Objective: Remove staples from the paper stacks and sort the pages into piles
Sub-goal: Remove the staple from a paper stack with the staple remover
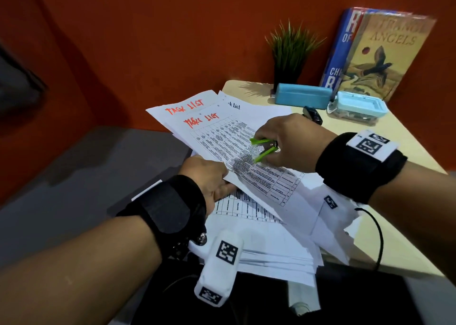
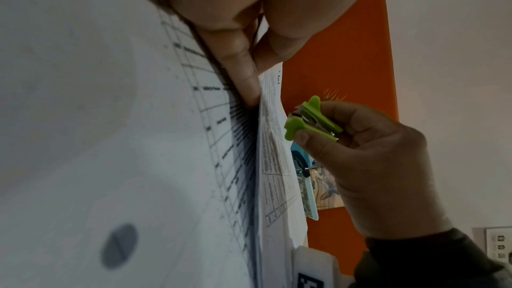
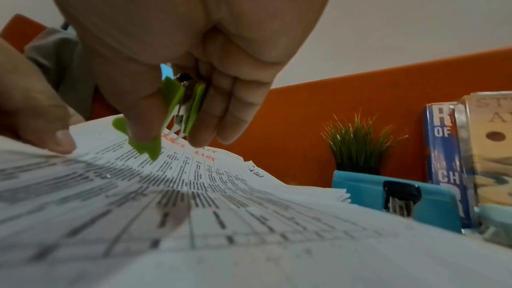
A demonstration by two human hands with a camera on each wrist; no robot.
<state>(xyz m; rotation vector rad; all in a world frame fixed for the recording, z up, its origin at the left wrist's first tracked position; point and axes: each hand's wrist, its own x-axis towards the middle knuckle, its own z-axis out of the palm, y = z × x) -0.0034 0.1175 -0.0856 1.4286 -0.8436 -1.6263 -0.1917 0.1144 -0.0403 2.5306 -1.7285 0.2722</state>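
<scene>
Orange walls (image 1: 172, 40) stand behind a pale wooden desk (image 1: 394, 147). Along its far edge lean two books (image 1: 380, 53), with a small potted plant (image 1: 291, 53) and a blue case (image 1: 302, 98) beside them. Loose printed pages (image 1: 222, 132) cover the near left part of the desk. At their left edge, the left hand (image 1: 209, 179) pinches one sheet. Above the pages the right hand (image 1: 288, 142) grips a green staple remover (image 1: 262, 148) between thumb and fingers.
</scene>
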